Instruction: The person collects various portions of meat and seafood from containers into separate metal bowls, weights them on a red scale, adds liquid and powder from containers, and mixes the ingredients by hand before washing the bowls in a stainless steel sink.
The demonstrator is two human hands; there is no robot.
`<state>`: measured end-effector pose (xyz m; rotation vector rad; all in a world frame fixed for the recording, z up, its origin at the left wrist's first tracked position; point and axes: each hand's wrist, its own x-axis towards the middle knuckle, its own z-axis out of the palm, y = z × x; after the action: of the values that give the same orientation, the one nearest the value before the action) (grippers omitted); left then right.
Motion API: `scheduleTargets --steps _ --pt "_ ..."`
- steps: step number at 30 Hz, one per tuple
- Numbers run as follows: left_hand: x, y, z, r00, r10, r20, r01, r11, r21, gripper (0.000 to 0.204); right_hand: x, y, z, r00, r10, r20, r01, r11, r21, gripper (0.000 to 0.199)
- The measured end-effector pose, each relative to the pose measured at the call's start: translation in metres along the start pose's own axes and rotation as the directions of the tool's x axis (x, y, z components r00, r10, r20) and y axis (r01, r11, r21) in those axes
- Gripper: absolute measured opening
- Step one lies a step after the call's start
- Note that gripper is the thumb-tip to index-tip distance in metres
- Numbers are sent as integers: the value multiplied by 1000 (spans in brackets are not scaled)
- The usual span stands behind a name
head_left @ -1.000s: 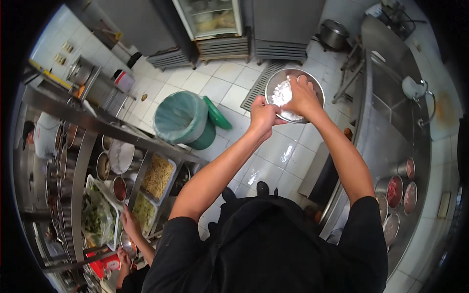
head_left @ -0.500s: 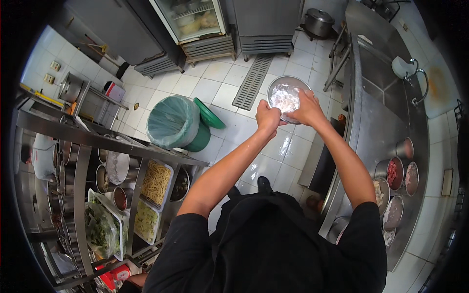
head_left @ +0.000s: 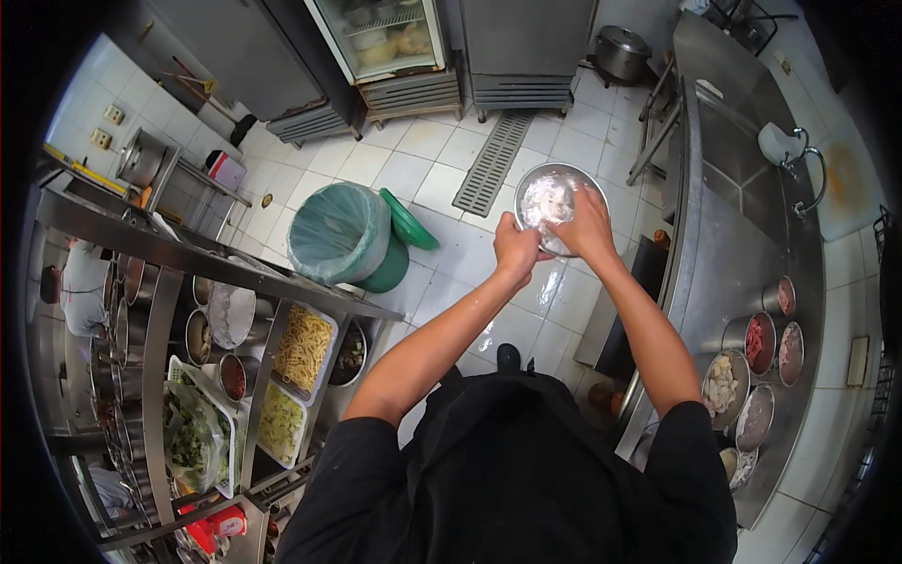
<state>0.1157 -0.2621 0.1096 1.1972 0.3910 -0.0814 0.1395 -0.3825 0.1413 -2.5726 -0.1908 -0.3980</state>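
Observation:
A round metal bowl (head_left: 533, 172) with a pale, powdery or wet white mixture (head_left: 548, 200) inside is held out ahead of me, above the floor. My left hand (head_left: 518, 250) grips its near left rim, thumb on top and fingers curled beneath. Over the right side of the bowl, my right hand (head_left: 586, 228) reaches in with thumb and fingers apart on or just above the mixture. Its fingertips are partly lost against the glossy white contents.
A green bin (head_left: 340, 235) with a liner stands left of the bowl, its lid (head_left: 410, 220) leaning beside it. A steel counter (head_left: 716, 246) with a sink and several meat containers runs along the right. Shelving (head_left: 211, 252) with food trays (head_left: 304, 348) flanks me on the left. A floor drain (head_left: 493, 164) lies ahead.
My right hand has shifted from the bowl's right rim further in over the mixture. The bowl sits slightly lower in view, and my left hand still grips it.

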Motion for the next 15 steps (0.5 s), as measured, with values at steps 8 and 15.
scheduleTargets --steps 8,15 --pt "-10 9 0 997 -38 -69 52 975 214 21 18 27 34 991 -115 63 120 988 -98 47" --pt "8 12 -22 991 72 -110 -60 992 110 23 17 -4 6 929 -207 305 164 973 162 49"
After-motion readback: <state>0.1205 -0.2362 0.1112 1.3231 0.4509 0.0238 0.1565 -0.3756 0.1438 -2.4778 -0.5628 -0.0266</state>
